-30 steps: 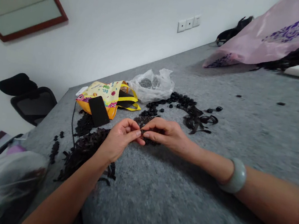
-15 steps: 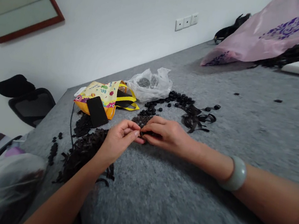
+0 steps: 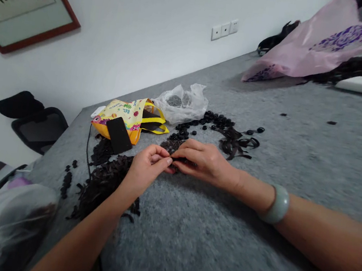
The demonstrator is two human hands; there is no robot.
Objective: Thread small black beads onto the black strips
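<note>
My left hand and my right hand meet at the fingertips, and both pinch a small dark strip, which is partly hidden by my fingers. It may be a hair weft, but the picture does not settle that. A small heap of dark pieces lies just behind my fingers. A larger pile of dark curled strips lies under and beyond my left wrist. A pale green bangle circles my right wrist.
Black bead-like pieces and curled strips lie on the grey felt table cover. Behind them are a phone on a yellow patterned bag and a clear plastic bag. A pink plastic bag lies at the far right.
My right forearm and bangle have shifted slightly left, and the whole view has moved a little. My fingertips stay together on the strip.
</note>
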